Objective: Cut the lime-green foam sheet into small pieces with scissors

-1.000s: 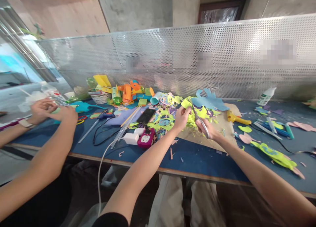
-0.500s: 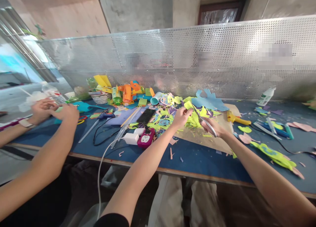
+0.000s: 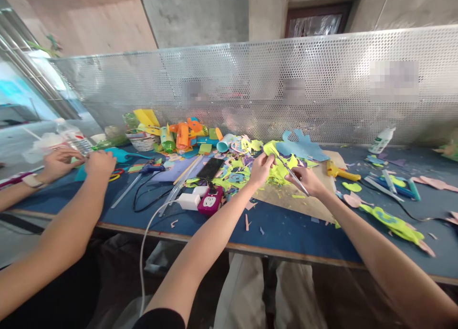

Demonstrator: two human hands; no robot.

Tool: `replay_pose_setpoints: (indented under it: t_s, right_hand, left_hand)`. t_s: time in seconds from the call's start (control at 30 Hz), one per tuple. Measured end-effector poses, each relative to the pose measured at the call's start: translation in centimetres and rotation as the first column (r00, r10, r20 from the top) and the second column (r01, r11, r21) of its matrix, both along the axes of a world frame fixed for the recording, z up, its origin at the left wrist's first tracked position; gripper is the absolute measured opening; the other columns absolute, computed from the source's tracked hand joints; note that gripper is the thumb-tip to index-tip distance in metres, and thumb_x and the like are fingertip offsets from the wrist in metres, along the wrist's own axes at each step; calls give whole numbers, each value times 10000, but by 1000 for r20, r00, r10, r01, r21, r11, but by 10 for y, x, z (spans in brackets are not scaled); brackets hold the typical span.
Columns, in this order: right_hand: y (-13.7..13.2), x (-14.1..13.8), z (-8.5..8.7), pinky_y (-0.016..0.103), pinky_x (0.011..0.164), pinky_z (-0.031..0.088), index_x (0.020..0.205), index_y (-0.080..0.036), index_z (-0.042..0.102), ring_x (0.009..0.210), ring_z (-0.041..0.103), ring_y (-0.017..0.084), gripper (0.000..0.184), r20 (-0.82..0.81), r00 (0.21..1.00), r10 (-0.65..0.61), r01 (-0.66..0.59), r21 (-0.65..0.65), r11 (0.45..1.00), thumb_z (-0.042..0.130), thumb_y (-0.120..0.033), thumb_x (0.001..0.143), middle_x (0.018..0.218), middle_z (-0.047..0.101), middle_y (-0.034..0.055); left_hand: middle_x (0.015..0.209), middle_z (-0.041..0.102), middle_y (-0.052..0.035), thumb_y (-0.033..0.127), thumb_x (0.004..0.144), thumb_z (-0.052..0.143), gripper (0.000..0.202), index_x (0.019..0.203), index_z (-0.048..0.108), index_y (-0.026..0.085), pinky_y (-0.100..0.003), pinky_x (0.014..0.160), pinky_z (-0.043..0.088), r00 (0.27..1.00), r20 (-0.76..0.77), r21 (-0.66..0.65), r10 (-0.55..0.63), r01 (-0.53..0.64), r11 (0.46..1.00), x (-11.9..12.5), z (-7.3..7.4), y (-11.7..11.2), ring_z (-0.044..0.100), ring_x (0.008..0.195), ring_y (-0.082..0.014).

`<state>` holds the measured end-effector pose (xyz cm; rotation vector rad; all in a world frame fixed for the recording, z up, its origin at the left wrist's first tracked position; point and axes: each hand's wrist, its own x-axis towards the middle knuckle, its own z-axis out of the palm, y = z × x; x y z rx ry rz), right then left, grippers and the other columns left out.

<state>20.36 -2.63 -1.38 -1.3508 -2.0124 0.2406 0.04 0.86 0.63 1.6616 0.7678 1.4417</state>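
Note:
My left hand (image 3: pixel 263 168) is closed on a small yellow-green sheet piece (image 3: pixel 270 148), pinched between thumb and fingers. My right hand (image 3: pixel 307 180) grips a slim silver tool, which looks like scissors (image 3: pixel 286 166). Its tip points up and left and reaches the edge of the yellow-green piece; how far the blades are apart cannot be made out. Beneath both hands lies a heap of yellow-green scraps (image 3: pixel 282 176) on brown paper (image 3: pixel 304 205). A blue cut-out sheet (image 3: pixel 304 147) rests just behind.
Left of me, a co-worker's hands (image 3: pixel 98 164) work near blue material. A phone (image 3: pixel 211 168), magenta power socket (image 3: pixel 210 201) and white cable (image 3: pixel 152 226) sit close to my left forearm. A yellow glue gun (image 3: pixel 341 170) lies right; a white bottle (image 3: pixel 382 139) stands behind. A perforated metal screen (image 3: pixel 243 71) borders the table.
The silver tool has turned so it appears thinner, and my right hand has shifted slightly left. The yellow-green piece has moved slightly up and left. The co-worker's hands have shifted a little.

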Motion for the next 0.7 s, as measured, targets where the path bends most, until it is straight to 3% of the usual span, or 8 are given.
replay_pose_setpoints:
  t_s: [0.13,0.3,0.5,0.7]
  right_hand:
    - [-3,7,6,293,504,270,611,-218,423,499,362,126,486,-30,993,118,-120,-95,988,522,-640,831,531,395,-32]
    - [-6,14,10,300,515,398,698,-219,490,520,485,159,488,-170,958,233,-273,-280,920,440,-675,866,578,481,-11]
    - [-7,13,9,296,464,344,689,-233,448,476,384,136,519,-172,961,218,-263,-306,915,433,-730,838,533,421,-36]
    - [-7,11,9,304,513,396,716,-229,462,532,435,147,535,-176,952,250,-293,-296,909,409,-747,840,599,477,-18]
  left_hand:
    - [722,613,-29,529,912,552,400,722,600,181,-274,679,418,996,-84,50,-31,36,998,-3,1,0,547,684,-134]
    - [700,609,-34,554,898,558,441,682,608,173,-278,639,391,984,-154,12,-85,88,996,-8,3,1,516,636,-130]
    - [681,600,-28,534,891,562,426,669,610,173,-279,622,368,978,-182,11,-102,106,994,-9,1,5,498,622,-131]
    - [634,540,-5,538,902,537,442,667,608,170,-273,579,322,977,-203,8,-61,64,998,-11,5,1,440,569,-114]
